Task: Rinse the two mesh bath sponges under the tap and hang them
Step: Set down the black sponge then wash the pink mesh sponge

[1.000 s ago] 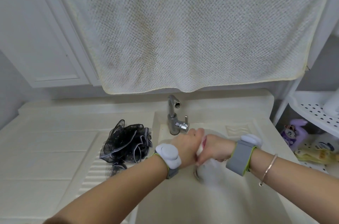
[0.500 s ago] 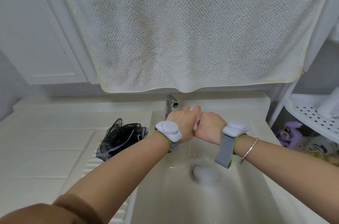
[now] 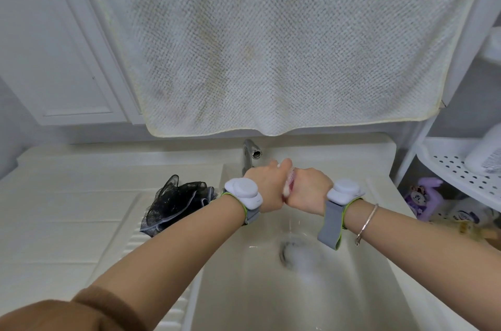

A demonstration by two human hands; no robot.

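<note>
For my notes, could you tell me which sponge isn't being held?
The black sponge, lying on the drainboard left of the sink; the pink one is squeezed between both hands.

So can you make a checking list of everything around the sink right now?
Surface: cream sink with ribbed drainboard; foam by the drain.
Job's things: black mesh sponge lies on the drainboard; pink sponge squeezed between both hands below the tap.
Clutter: nothing seen on the counter.
Grippers: left hand and right hand held fist to fist, gripping the pink sponge.
Cables: nothing seen.
Surroundings: stained towel hangs above; white shelf at right with bottles below.
</note>
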